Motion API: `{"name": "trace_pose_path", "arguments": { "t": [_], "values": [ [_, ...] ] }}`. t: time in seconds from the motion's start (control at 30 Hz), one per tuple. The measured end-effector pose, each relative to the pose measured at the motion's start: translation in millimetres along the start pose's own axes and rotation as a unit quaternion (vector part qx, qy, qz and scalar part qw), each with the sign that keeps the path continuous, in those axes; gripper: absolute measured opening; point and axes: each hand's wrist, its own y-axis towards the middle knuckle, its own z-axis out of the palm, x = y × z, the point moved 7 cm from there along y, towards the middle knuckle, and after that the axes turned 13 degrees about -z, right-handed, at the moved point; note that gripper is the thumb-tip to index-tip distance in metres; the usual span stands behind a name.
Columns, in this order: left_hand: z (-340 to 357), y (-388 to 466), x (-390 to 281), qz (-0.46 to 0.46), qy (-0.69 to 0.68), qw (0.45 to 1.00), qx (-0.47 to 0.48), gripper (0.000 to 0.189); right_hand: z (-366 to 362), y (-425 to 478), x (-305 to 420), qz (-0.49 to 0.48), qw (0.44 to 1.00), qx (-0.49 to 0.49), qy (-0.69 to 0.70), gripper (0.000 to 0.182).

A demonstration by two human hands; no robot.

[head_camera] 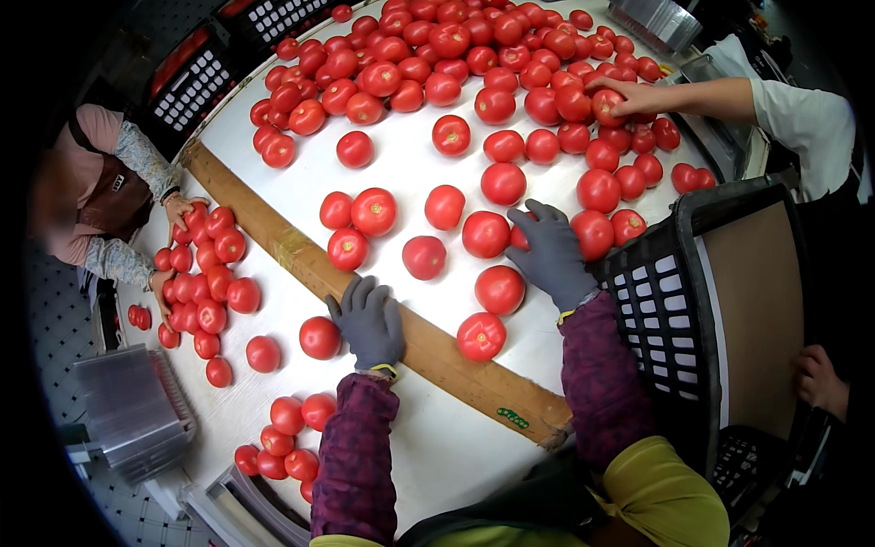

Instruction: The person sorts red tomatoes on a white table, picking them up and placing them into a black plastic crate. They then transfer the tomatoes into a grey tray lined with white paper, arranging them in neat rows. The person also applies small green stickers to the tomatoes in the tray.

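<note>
My left hand [372, 327], in a grey glove, lies across a brown wooden bar [437, 342] that divides the white tabletop. Its fingers are apart and hold nothing; a single tomato [320, 338] sits just left of it. Farther right, my gloved right hand [555, 256] has its thumb and fingers around a tomato [518, 238], which is mostly hidden under the hand. Loose red tomatoes surround that hand, among them a tomato [486, 234] to its left and another tomato [500, 290] below. A tomato [481, 336] stands against the bar's right side.
A large tomato heap [424, 55] covers the far end. A black crate [656, 328] stands close at my right. Across the bar, a co-worker's hands [179, 212] gather tomatoes; another person's hand [632, 99] grips one at right. Stacked clear plastic trays [130, 403] stand lower left.
</note>
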Motion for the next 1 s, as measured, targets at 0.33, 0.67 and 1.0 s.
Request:
{"name": "trace_pose_path", "arguments": {
  "t": [0.33,0.67,1.0],
  "values": [
    [4,3,9,-0.01,-0.047,0.999,-0.024,0.033,8,19,33,-0.041,0.992,0.122,-0.014,0.073],
    [0,7,1,0.008,-0.038,0.999,-0.015,0.032,5,32,47,-0.061,0.993,0.095,0.022,0.064],
    [2,9,0,0.004,-0.027,1.0,-0.007,0.032,-18,-7,43,0.122,0.379,-0.147,0.905,0.065]
  ]
}}
